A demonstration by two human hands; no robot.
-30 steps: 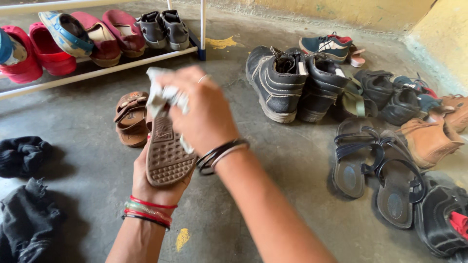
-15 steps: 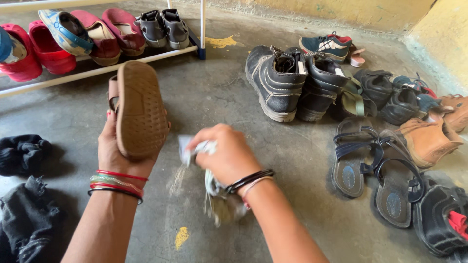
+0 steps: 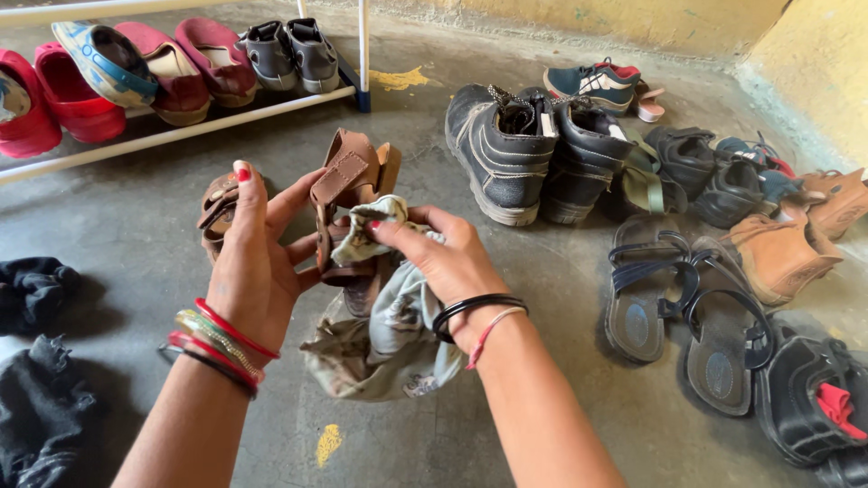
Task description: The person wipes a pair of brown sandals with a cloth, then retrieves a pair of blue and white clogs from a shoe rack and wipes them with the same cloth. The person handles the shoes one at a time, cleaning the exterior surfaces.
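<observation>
Your left hand (image 3: 256,262) grips the brown sandal (image 3: 348,203); your right hand (image 3: 443,262) pinches a rag (image 3: 389,343) against its strap.

No packages, labels, signs, screens.

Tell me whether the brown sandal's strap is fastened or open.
Cannot tell. The left hand holds the brown sandal; the rag in the right hand covers part of it.
</observation>
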